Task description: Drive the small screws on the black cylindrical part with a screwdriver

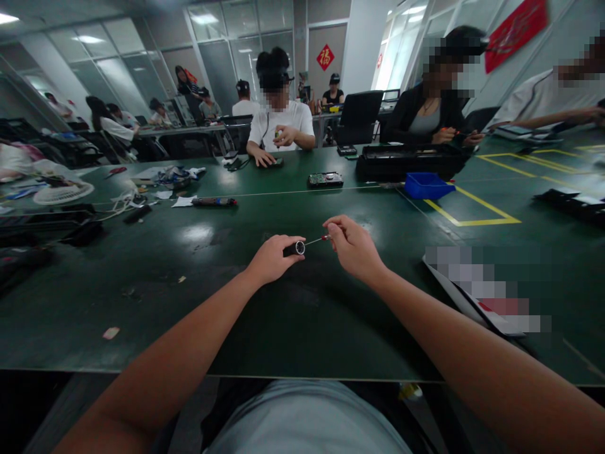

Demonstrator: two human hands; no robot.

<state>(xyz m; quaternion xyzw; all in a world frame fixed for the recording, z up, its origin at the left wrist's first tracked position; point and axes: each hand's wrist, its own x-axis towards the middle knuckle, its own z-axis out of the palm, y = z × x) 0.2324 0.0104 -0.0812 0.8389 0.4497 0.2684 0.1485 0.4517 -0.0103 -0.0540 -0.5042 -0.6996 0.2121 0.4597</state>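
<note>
My left hand [273,260] is closed round a short black cylinder [293,249], whose round end with a pale rim faces right. In my right hand [352,246] is a screwdriver [325,238] with a red part near the fingers and a thin metal shaft. The shaft points left, and its tip is at or very near the rim of the cylinder; whether it touches cannot be made out. Both hands are above the green table [293,328], near its middle.
Beyond my hands lie a hard drive [326,180], a blue tray [428,186], a long black casing [411,162] and a dark tool [214,202]. A booklet [466,299] rests at the right. Cables and parts clutter the left. People sit across the table.
</note>
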